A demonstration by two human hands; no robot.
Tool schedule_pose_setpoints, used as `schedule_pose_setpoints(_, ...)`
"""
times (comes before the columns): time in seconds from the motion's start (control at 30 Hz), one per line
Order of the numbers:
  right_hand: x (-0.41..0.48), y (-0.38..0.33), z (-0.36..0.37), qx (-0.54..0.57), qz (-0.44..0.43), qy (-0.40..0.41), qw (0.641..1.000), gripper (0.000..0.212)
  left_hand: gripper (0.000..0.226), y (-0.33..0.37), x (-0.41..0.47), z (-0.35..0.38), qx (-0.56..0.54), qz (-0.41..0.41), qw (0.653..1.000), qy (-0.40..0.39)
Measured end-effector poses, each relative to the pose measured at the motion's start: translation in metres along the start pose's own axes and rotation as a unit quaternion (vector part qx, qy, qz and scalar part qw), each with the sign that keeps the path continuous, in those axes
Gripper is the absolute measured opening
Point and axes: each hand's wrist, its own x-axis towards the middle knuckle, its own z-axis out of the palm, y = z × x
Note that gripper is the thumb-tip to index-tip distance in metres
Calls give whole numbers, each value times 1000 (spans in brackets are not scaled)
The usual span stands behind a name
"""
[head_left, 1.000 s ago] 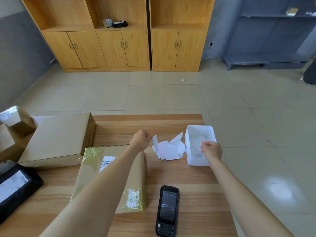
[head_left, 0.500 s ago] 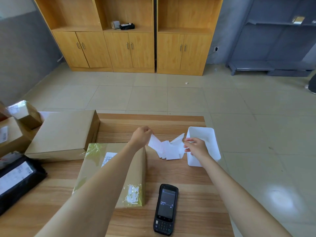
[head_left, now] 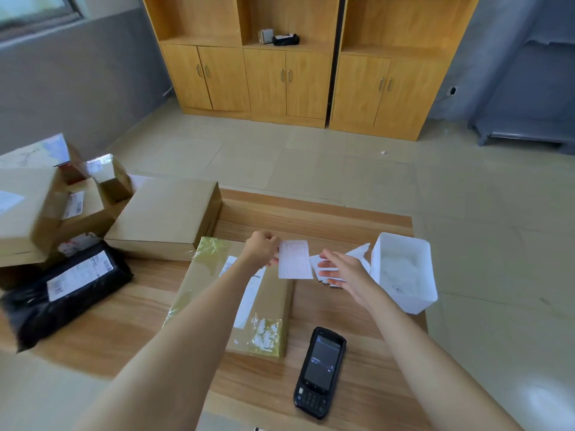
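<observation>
The left hand [head_left: 263, 248] pinches a white label [head_left: 295, 259] by its left edge — held upright above the parcel [head_left: 217, 290]. Just right of it, the right hand [head_left: 348, 272] hovers with fingers spread, holding nothing — loose labels [head_left: 357, 255] lie beyond it, beside the bin [head_left: 404, 303].

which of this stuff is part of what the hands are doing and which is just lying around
In use: left hand pinching white rectangular label; open right hand; yellow-taped cardboard parcel; loose white paper slips; white plastic bin.
Lying about: black handheld scanner; black plastic mailer bag; plain flat cardboard box.
</observation>
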Motion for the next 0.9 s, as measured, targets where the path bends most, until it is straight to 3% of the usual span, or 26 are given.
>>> schedule_pose_setpoints(0.17,0,-1,17,27,12,-71,997,34,19,-14,-8,-12,-23,-34,999,23)
schedule_pose_setpoints(0.27,-3,-1,26,8,14,-113,993,27,24,-21,-10,-17,-61,-49,996,31)
schedule_pose_setpoints(0.43,-1,-3,37,-4,13,-98,995,23,24,-23,-16,-26,-158,-65,985,6)
schedule_pose_setpoints(0.6,-1,-5,49,-23,19,-11,999,32,9,-26,-17,-33,-207,-56,977,-11)
schedule_pose_setpoints(0.67,-1,-6,55,-36,41,-28,998,33,9,-26,-15,-36,-212,-51,976,-17)
schedule_pose_setpoints(0.77,-2,-10,66,-39,43,-60,997,18,6,-26,-13,-42,-225,-48,973,-35)
schedule_pose_setpoints(0.9,0,-16,80,11,21,-10,1000,9,6,-32,-15,-51,-226,-50,971,-58)
